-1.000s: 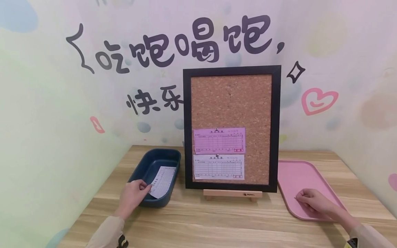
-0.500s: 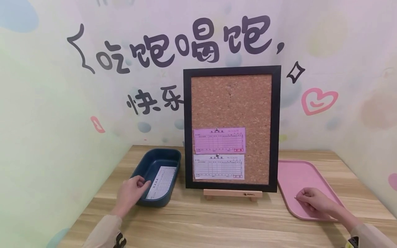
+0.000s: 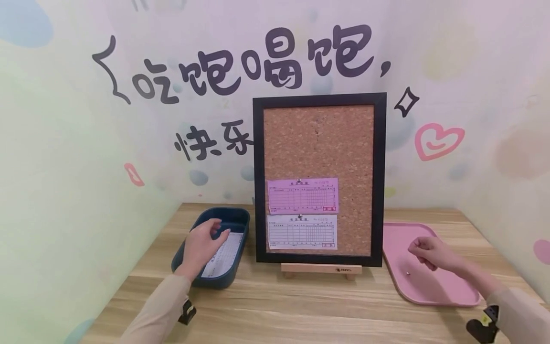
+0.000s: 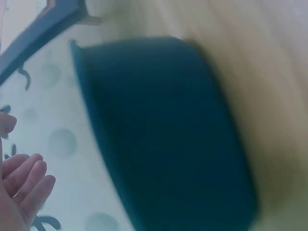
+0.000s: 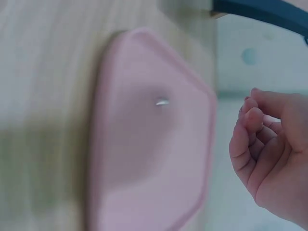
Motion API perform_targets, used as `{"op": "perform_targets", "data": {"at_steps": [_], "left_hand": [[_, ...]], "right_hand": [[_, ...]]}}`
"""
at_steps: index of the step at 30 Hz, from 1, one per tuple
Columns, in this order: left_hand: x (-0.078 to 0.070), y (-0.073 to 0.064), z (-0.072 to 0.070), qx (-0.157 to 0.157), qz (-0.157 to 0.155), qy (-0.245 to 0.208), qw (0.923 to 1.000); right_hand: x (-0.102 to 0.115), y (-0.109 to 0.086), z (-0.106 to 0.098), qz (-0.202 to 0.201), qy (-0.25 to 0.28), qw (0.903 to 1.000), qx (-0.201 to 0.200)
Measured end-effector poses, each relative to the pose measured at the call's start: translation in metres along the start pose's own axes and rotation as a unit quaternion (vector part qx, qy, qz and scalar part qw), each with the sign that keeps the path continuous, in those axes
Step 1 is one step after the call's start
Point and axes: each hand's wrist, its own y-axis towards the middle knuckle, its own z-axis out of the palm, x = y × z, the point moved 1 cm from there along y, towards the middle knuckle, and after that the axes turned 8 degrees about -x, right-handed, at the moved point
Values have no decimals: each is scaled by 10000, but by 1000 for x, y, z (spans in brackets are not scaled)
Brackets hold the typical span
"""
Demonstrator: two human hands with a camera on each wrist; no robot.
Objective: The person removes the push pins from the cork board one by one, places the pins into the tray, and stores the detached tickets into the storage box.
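My left hand (image 3: 203, 247) hangs over the dark blue basin (image 3: 221, 281), its thumb and fingers apart with nothing between them. A white printed slip (image 3: 227, 253) lies in the basin, partly hidden by that hand. In the left wrist view the fingers (image 4: 36, 190) are spread loosely past the basin's side. My right hand (image 3: 436, 253) is raised over the pink tray (image 3: 455, 291), fingers loosely curled and nothing visible in them. Below its fingertips, a small silvery pushpin (image 3: 407, 274) rests on the tray; it also shows as a bright spot (image 5: 162, 102) in the right wrist view.
Between basin and tray a black-framed corkboard (image 3: 318, 143) stands on a small wooden easel (image 3: 320, 269). Pinned low on its left side are a pink slip (image 3: 302, 197) and, under it, a white slip (image 3: 302, 233). A wall with lettering rises behind the table (image 3: 309, 310).
My left hand has let go of the white slip, which dropped flat into the basin, and moved up and right. My right hand has lifted from the tray, leaving the pushpin there.
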Motion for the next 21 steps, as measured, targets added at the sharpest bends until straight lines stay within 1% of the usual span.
{"op": "perform_targets", "data": {"at_steps": [2, 4, 8, 10, 14, 18, 21], "left_hand": [[-9, 6, 6, -40, 77, -130, 9999], [-18, 12, 12, -73, 155, -214, 9996], [-36, 23, 23, 41, 129, -291, 9995], [-45, 27, 27, 77, 105, -347, 9993], [-59, 35, 33, -18, -15, -541, 9985], [-67, 41, 38, -129, -121, -775, 9968], [-70, 43, 42, -208, -64, -910, 9956]], "right_hand": [[9, 5, -5, 17, -53, 10000, -46], [20, 11, -10, 181, -111, 9997, -89], [43, 21, -18, 244, -108, 9995, -174], [53, 25, -21, 186, -145, 9993, -300], [74, 34, -25, 33, -191, 9986, -485], [95, 40, -28, -157, -121, 9983, -555], [112, 46, -29, -256, -71, 9980, -582]]}}
